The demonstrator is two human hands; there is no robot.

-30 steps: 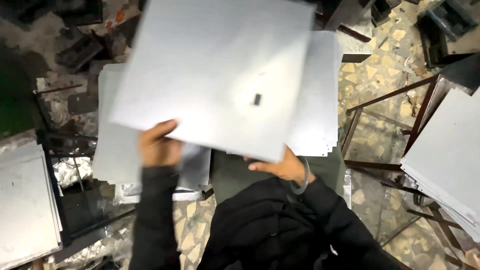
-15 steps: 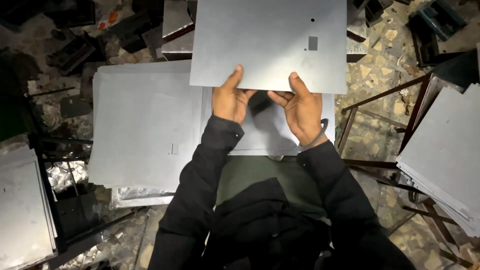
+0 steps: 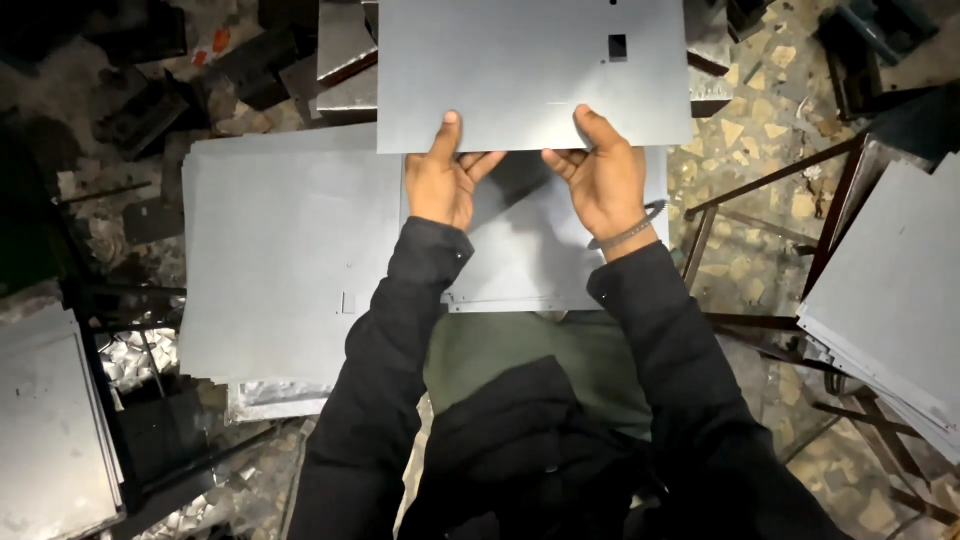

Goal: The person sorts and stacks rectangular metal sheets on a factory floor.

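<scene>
Hands at centre: your left hand and right hand each pinch the near edge of a grey metal sheet, thumbs on top, fingers curled beneath. This sheet extends toward twelve o'clock, out past the top of the view, with a small rectangular hole at one o'clock. It is held above a stack of similar sheets spreading toward nine o'clock. Another stack rests on a metal frame at three o'clock; scrap pieces lie at eleven o'clock. Risk, as judged: you grip one edge only, so the far end may sag or swing, slip from your thumbs, cut bare skin, or strike the scrap.
</scene>
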